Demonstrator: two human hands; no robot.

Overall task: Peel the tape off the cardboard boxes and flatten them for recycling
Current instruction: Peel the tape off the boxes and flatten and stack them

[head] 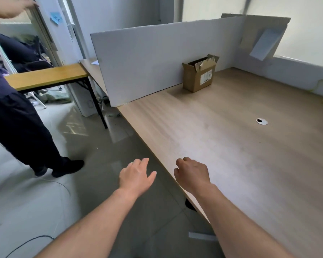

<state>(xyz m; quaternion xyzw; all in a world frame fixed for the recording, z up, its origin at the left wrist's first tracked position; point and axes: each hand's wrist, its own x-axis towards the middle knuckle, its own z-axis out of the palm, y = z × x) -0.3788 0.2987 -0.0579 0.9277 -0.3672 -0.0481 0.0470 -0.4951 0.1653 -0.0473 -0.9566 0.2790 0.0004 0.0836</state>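
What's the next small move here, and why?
Probably reach both hands forward to the cardboard box and draw it nearer. The left hand and right hand hold nothing, and the box stands at the far side of the desk beside the white partition, top flaps open, well beyond them.

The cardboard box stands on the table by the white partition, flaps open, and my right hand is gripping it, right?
No. In the head view the right hand holds nothing above the table, far from the cardboard box. The box stands by the white partition, flaps open.
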